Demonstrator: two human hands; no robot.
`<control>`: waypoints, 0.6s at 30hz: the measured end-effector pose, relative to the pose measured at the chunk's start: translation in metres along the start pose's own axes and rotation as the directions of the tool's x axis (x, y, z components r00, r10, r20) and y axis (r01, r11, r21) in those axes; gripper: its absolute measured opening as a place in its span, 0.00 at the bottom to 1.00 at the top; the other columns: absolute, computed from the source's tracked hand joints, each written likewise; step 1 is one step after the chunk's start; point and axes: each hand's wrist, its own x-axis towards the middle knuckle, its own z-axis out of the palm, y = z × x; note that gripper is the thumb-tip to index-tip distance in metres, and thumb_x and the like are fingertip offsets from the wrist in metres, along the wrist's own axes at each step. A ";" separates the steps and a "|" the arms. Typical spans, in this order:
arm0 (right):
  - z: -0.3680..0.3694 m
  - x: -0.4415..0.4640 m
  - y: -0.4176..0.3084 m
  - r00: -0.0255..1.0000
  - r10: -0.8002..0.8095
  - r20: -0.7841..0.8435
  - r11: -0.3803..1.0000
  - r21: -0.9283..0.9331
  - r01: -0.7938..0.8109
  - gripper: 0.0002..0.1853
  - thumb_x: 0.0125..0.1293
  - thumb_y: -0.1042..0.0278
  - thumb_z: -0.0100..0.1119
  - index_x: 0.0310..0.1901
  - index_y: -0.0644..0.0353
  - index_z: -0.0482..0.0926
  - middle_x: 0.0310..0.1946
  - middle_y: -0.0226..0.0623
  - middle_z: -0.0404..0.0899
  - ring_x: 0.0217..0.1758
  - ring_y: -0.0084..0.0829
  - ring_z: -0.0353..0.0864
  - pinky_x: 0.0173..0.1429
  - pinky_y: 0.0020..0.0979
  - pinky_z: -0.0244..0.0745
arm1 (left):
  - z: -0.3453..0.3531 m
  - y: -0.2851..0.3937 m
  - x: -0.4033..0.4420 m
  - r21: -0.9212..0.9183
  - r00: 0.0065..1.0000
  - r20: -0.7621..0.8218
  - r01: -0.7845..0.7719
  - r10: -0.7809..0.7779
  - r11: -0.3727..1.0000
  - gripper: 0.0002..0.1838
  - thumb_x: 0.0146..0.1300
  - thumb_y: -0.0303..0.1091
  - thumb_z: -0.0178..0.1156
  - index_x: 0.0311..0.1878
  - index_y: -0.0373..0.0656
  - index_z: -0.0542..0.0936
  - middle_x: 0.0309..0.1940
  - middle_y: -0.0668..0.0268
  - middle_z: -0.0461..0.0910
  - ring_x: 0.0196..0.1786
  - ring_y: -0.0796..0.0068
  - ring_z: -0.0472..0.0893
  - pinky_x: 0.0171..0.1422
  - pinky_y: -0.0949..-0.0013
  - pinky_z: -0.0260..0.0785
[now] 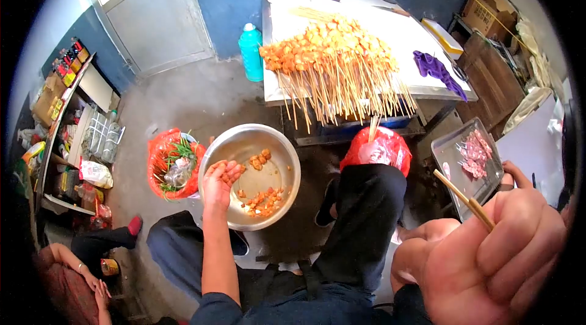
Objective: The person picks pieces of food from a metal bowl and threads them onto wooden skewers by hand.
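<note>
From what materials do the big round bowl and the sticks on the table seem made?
The bowl looks like smooth stainless steel: silvery grey with bright reflections. The sticks seem bamboo or wood, uncoated: pale tan; which one, I cannot tell.

A teal flask (251, 55) stands near the metal door (157, 25), and bottles (71, 60) crowd a shelf (69, 205).

To the right of the steel basin (281, 160), the right hand (488, 258) conceals the sticks' (455, 189) near ends; to its far left, bottle labels (66, 72) are illegibly small.
</note>
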 end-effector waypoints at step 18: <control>0.004 0.072 0.077 0.961 0.045 -0.274 0.974 0.226 0.019 0.13 0.60 0.62 0.56 0.23 0.52 0.64 0.13 0.20 0.53 0.13 0.16 0.47 0.21 0.22 0.43 | 0.007 0.001 -0.014 -0.009 0.999 -0.049 0.003 -0.004 1.000 0.07 0.63 0.28 0.52 0.42 0.37 0.71 0.37 0.53 0.80 0.39 0.58 0.83 0.42 0.59 0.76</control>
